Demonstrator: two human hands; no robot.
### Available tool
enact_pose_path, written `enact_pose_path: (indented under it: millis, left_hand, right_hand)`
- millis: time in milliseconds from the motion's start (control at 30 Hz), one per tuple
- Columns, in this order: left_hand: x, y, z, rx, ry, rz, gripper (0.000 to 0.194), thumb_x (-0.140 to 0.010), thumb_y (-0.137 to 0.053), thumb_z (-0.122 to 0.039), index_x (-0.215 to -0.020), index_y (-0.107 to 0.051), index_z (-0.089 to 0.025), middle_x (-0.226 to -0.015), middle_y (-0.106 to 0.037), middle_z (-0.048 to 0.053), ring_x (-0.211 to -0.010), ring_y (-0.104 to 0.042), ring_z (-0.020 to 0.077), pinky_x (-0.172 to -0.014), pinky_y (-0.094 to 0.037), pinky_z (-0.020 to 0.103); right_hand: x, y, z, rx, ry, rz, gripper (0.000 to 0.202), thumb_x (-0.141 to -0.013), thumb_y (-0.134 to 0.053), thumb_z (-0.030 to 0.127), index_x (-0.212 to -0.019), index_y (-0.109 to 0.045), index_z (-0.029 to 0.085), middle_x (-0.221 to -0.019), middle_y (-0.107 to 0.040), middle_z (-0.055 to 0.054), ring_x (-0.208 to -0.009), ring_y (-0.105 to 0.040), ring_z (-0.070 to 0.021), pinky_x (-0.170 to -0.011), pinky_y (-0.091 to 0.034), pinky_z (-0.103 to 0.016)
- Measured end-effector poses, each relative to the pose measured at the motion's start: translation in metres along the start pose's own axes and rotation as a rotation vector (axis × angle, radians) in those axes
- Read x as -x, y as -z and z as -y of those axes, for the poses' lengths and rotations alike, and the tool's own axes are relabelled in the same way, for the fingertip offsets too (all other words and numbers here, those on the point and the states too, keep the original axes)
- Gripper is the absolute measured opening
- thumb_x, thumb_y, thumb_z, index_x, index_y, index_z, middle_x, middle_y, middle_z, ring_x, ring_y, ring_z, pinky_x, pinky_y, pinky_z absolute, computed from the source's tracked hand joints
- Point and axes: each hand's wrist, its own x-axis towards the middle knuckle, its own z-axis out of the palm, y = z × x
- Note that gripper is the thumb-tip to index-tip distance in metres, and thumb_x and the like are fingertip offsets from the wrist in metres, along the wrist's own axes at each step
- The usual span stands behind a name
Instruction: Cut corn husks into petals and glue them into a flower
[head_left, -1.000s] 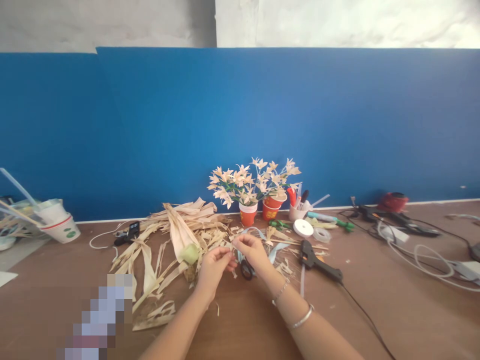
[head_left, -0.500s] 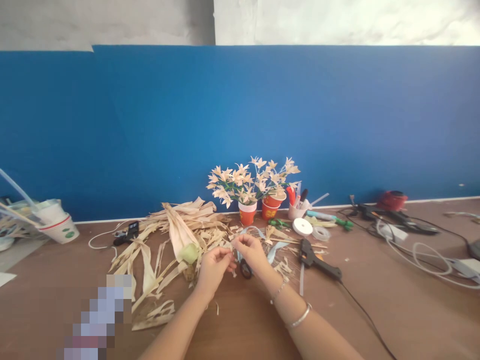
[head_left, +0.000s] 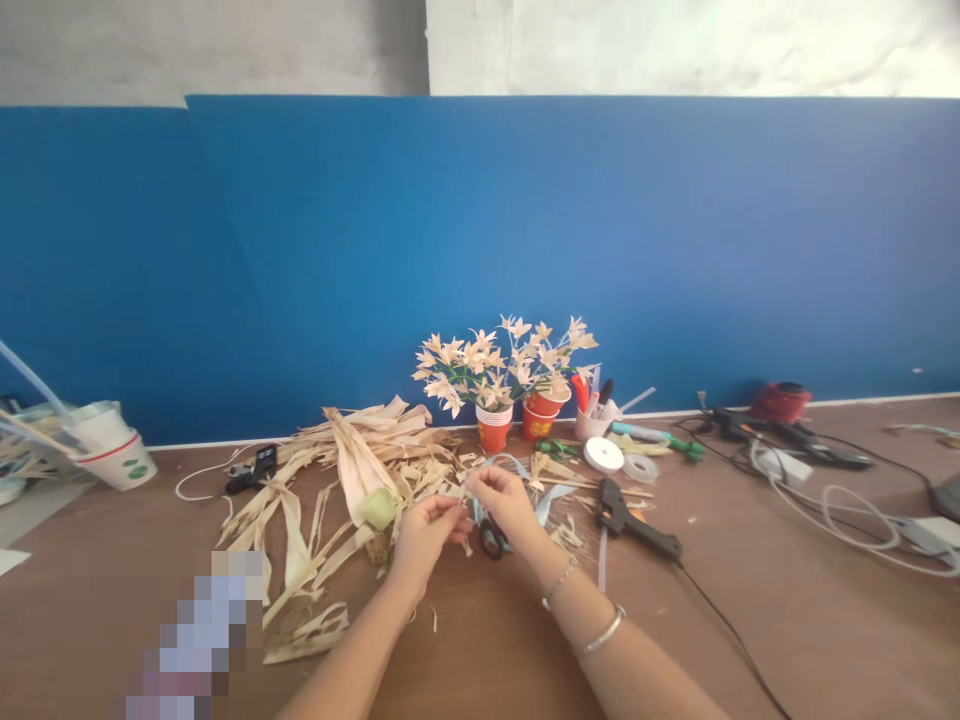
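Over brown worktop (head_left: 480, 650): left hand (head_left: 425, 535) near right hand (head_left: 506, 503), fingers curled in on both; can't tell what, if anything, in either grasp.
Black ring handle (head_left: 492, 540) between hands; glue gun (head_left: 637, 525) off to right; dried husks (head_left: 360, 460) heaped left and beyond; farther, red cups (head_left: 493, 436) with pale flowers (head_left: 476, 355); blue partition (head_left: 480, 220) behind.

One head-worn camera looks forward and down over hands (head_left: 426, 530) and counter (head_left: 480, 640), squarely facing the blue panel (head_left: 480, 220)
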Motion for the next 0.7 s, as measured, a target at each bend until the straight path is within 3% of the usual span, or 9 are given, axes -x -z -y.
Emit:
enact_pose_path:
  millis: [200, 333, 433, 533, 600, 700]
  left_hand:
    - [-0.001, 0.001, 0.001, -0.03, -0.044, -0.001, 0.028, -0.059, -0.074, -0.036, -0.07, -0.064, -0.013, -0.061, -0.066, 0.003, -0.058, -0.062, 0.015, -0.051, -0.046, 0.022]
    - [-0.003, 0.004, 0.003, -0.077, -0.063, -0.021, 0.026, -0.064, -0.07, -0.037, -0.072, -0.064, -0.014, -0.056, -0.065, 0.002, -0.05, -0.056, 0.0117, -0.048, -0.041, 0.021]
    - [-0.005, 0.005, 0.006, -0.115, -0.082, -0.042, 0.026, -0.067, -0.067, -0.039, -0.072, -0.063, -0.014, -0.051, -0.06, -0.001, -0.04, -0.045, 0.0073, -0.045, -0.035, 0.02]
    - [-0.005, 0.005, 0.008, -0.122, -0.089, -0.066, 0.028, -0.066, -0.067, -0.041, -0.073, -0.063, -0.013, -0.049, -0.055, -0.003, -0.039, -0.04, 0.0062, -0.042, -0.03, 0.019]
    - [-0.005, 0.004, 0.009, -0.121, -0.081, -0.07, 0.029, -0.066, -0.068, -0.041, -0.073, -0.063, -0.014, -0.048, -0.052, -0.004, -0.039, -0.039, 0.0064, -0.041, -0.028, 0.019]
    - [-0.003, 0.002, 0.009, -0.103, -0.07, -0.075, 0.03, -0.064, -0.069, -0.042, -0.073, -0.063, -0.014, -0.047, -0.049, -0.005, -0.041, -0.038, 0.0066, -0.041, -0.027, 0.019]
  right_hand:
    - [-0.001, 0.002, 0.015, 0.104, 0.064, -0.005, 0.024, -0.071, -0.062, 0.04, -0.067, -0.064, 0.016, -0.065, -0.062, -0.001, -0.063, -0.053, -0.0148, -0.062, -0.041, -0.026]
    - [-0.006, 0.039, 0.05, 0.431, 0.128, -0.058, 0.023, -0.075, -0.055, 0.035, -0.082, -0.067, 0.016, -0.076, -0.067, -0.004, -0.07, -0.058, -0.0181, -0.065, -0.043, -0.028]
    - [-0.002, 0.093, 0.075, 0.909, 0.012, -0.138, 0.019, -0.071, -0.053, 0.02, -0.083, -0.068, 0.017, -0.079, -0.068, -0.007, -0.069, -0.06, -0.0187, -0.064, -0.041, -0.028]
    - [0.017, 0.143, 0.083, 1.366, -0.276, -0.15, 0.019, -0.067, -0.055, 0.014, -0.081, -0.068, 0.017, -0.083, -0.068, -0.013, -0.076, -0.063, -0.0258, -0.064, -0.041, -0.032]
    - [0.032, 0.161, 0.077, 1.538, -0.4, -0.119, 0.034, -0.068, -0.055, 0.011, -0.1, -0.064, 0.019, -0.099, -0.066, -0.015, -0.088, -0.063, -0.0311, -0.067, -0.041, -0.036]
    - [0.049, 0.166, 0.057, 1.657, -0.487, -0.104, 0.043, -0.07, -0.047, 0.004, -0.11, -0.057, 0.014, -0.11, -0.062, -0.019, -0.103, -0.058, -0.0328, -0.076, -0.041, -0.04]
